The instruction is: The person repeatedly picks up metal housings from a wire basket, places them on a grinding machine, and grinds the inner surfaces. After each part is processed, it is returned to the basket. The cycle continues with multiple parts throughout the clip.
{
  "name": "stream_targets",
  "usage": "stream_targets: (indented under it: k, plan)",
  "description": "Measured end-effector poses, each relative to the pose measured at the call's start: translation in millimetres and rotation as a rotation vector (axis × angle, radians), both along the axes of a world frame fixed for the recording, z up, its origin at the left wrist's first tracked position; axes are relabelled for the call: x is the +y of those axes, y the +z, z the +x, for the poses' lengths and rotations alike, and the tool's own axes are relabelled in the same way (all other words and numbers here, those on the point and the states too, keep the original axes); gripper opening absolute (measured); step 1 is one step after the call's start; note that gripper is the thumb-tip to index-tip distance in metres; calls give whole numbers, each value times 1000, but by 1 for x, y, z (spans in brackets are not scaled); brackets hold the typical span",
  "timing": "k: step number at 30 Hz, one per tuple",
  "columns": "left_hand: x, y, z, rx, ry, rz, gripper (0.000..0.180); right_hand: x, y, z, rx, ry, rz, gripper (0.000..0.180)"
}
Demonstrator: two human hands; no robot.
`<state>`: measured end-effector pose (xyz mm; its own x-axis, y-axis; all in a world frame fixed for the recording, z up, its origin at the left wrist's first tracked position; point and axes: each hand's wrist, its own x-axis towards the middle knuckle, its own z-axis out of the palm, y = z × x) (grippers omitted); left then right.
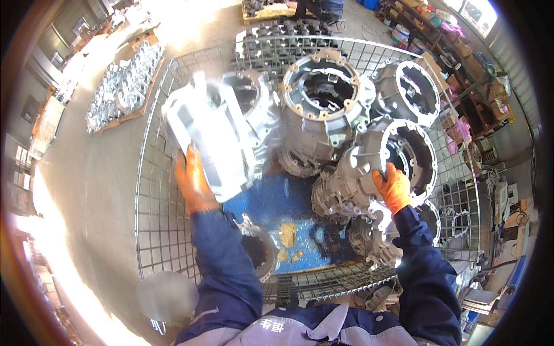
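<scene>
My left hand (196, 180), in an orange glove, is pressed to the near left side of a bright, boxy cast-metal housing (216, 135). Glare and blur wash out part of that housing, and some of my fingers are hidden behind it. My right hand (393, 187), gloved alike, grips the rim of a bell-shaped gearbox housing (360, 164) with a wide round opening. This one lies on its side at the right of the wire cage (167, 254). Behind stands a larger housing (314, 130) with its bolted ring opening facing up.
Other housings lie at the cage's back right (389, 89) and front left (259, 256). The cage floor (265, 199) is scuffed blue. Metal parts on a pallet (124, 86) stand left of the cage. Shelves (456, 63) line the right side. A person (323, 7) is at the far end.
</scene>
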<state>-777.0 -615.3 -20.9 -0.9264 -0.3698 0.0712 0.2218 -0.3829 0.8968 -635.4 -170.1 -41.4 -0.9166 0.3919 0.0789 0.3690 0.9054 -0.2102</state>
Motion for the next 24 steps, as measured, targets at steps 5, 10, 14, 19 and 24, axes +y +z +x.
stream_targets:
  k: [5,10,14,19,24]
  plan:
    - [-11,-9,96,-393,62,-557,38,0,1,0,-43,-22,-8,44]
    - [3,-32,171,-405,-269,-375,33,-3,4,-2,11,5,20,42]
    - [20,-9,236,-478,-548,-652,41,-27,21,22,586,148,220,38]
    - [62,10,295,-466,-884,-778,46,-94,20,191,597,-80,-433,40]
    - [130,17,353,-254,-1078,-1089,50,-104,20,375,-28,-487,-1778,43]
